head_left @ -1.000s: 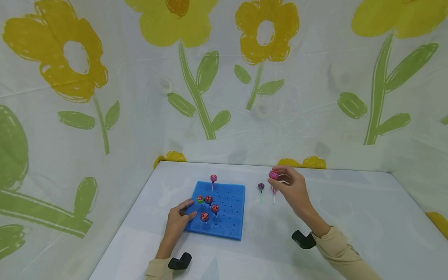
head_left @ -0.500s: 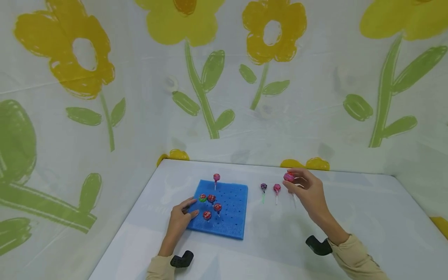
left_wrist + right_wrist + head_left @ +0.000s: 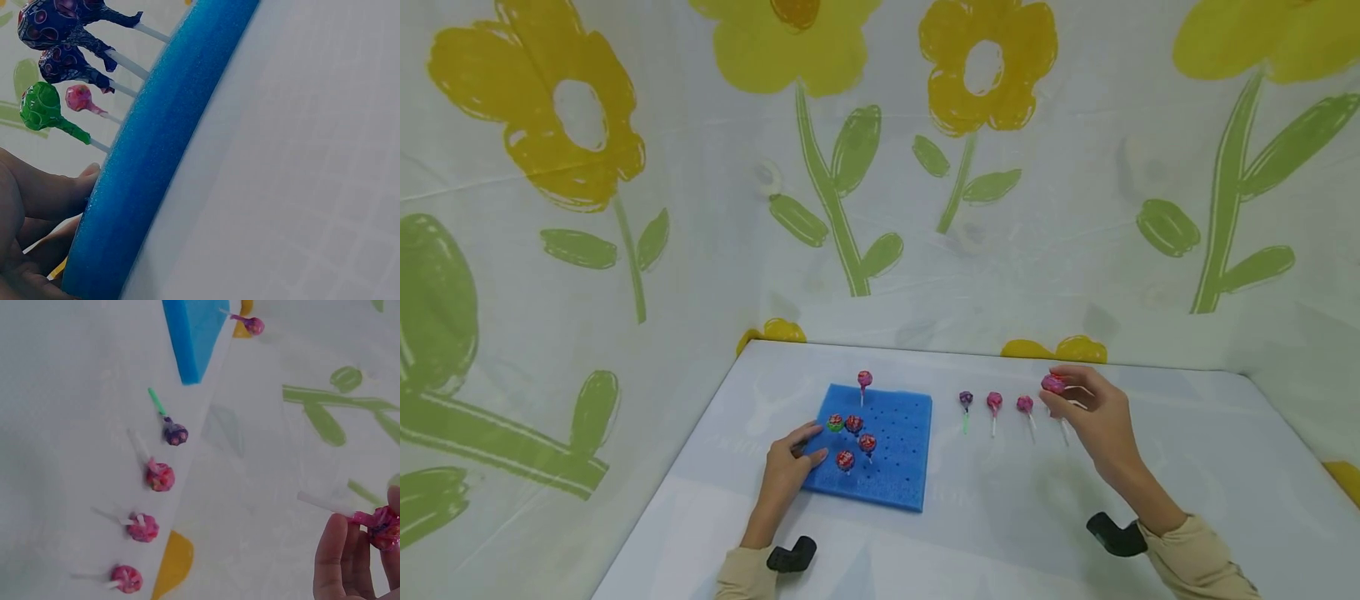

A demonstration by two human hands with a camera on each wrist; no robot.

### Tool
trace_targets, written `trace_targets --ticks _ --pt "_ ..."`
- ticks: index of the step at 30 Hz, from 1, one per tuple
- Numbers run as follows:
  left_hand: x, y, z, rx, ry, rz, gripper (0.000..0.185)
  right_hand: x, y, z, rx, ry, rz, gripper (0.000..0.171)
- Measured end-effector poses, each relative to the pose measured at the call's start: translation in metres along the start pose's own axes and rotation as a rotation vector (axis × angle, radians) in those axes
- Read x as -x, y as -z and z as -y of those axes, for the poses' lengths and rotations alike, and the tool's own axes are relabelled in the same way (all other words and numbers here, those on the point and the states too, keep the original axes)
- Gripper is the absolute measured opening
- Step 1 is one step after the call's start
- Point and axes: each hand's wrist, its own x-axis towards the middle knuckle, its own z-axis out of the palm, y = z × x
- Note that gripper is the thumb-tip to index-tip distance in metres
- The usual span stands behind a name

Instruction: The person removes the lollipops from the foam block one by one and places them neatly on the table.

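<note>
While the left hand (image 3: 788,475) gripped the blue foam board (image 3: 895,471), right hand (image 3: 1097,421): grip was closed on a pink lollipop (image 3: 1054,384), thumb and fingers pinching its wrapped head; in the right wrist view its white stick extended past the fingertips.
Held lollipop: was raised over the table (image 3: 985,517) near the far edge, at the right end of the row.
Left grip: was closed on the board's left edge, fingers bent, thumb nearer the table's near edge.
Foam board: lay flat on the table, left of middle; small holes dotted its top.
Lollipops in foam: five stood on sticks; an upright pink one (image 3: 865,379) was near the board's far edge, while a green one (image 3: 835,423) and three purple-blue ones (image 3: 47,24) clustered toward its left edge.
Row on table: lay right of the board, toward the table's far edge, spaced apart; a purple lollipop (image 3: 966,398) with a green stick was nearest the board, then three pink lollipops (image 3: 160,477), the last partly hidden by the right hand in the head view.
Stick direction: row sticks pointed toward the near edge.
Wrists: each carried a black device (image 3: 792,554) beside beige sleeves (image 3: 1198,557).
</note>
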Motion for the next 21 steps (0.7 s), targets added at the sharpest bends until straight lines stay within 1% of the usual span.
trace_targets --ticks 6,7,13,18,21 --pt "0.001 0.0 -0.002 -0.003 -0.011 -0.004 0.038 -0.001 0.012 -0.006 0.04 -0.031 -0.005 0.038" --pt "0.002 0.0 -0.002 0.001 -0.001 -0.003 0.038 -0.001 0.014 -0.007 0.045 -0.032 -0.006 0.038" --pt "0.002 0.0 -0.002 0.003 0.003 0.009 0.039 -0.003 0.025 -0.014 0.062 -0.026 -0.027 0.037" --pt "0.002 0.0 -0.002 0.004 0.0 0.0 0.039 -0.006 0.031 -0.02 0.069 -0.05 -0.035 0.038" --pt "0.001 0.0 -0.001 0.0 0.01 -0.003 0.039 -0.007 0.035 -0.025 0.094 -0.062 -0.029 0.04"
